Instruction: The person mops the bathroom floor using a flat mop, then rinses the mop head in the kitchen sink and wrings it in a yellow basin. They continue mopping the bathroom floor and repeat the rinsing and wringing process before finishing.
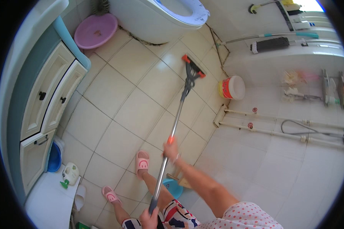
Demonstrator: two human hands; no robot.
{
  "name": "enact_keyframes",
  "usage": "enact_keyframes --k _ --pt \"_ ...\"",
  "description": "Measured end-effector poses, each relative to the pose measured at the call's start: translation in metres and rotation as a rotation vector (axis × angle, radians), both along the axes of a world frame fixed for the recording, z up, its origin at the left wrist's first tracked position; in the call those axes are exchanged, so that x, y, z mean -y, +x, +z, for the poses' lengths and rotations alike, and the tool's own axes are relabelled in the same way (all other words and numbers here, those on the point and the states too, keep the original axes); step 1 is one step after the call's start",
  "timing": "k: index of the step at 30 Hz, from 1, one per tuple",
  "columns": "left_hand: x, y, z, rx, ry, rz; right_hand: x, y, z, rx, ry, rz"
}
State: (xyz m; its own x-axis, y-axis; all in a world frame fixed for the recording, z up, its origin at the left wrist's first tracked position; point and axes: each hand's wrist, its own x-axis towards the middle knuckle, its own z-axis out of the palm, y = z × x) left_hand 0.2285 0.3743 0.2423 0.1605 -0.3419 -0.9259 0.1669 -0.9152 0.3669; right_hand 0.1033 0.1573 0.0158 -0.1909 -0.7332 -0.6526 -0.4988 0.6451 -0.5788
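My right hand [170, 149] grips the metal pole of a sponge mop [176, 120] just below an orange collar. Lower down, near my lap, my left hand [148, 219] is closed around the dark grip at the pole's end. The mop head [194, 66], dark with orange ends, rests on the beige tiled floor [123, 100], between the toilet [149, 21] and a white-lidded bucket [236, 87]. The head's underside is hidden. My feet, in pink slippers [142, 163], stand on the tiles to the left of the pole.
A pink basin [96, 31] lies beside the toilet. Cabinets [53, 94] line the left, with a spray bottle [71, 173] on a white surface. A light-blue basin [173, 189] and wooden stool [186, 181] are near my right arm. Pipes [263, 126] and a brush [271, 45] are along the right wall.
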Motion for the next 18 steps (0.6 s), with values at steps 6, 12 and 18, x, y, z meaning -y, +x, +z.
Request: enact_keyframes --k 6,12,18 --pt "-0.142 0.026 0.046 0.189 0.128 -0.359 -0.071 0.060 0.118 0.269 0.286 -0.074" --pt "0.192 -0.014 -0.091 0.041 -0.276 -0.150 0.248 0.010 -0.002 -0.262 -0.219 0.369" --pt "0.329 -0.068 -0.147 -0.140 -0.377 -0.201 0.323 -0.050 -0.021 -0.669 0.167 0.748"
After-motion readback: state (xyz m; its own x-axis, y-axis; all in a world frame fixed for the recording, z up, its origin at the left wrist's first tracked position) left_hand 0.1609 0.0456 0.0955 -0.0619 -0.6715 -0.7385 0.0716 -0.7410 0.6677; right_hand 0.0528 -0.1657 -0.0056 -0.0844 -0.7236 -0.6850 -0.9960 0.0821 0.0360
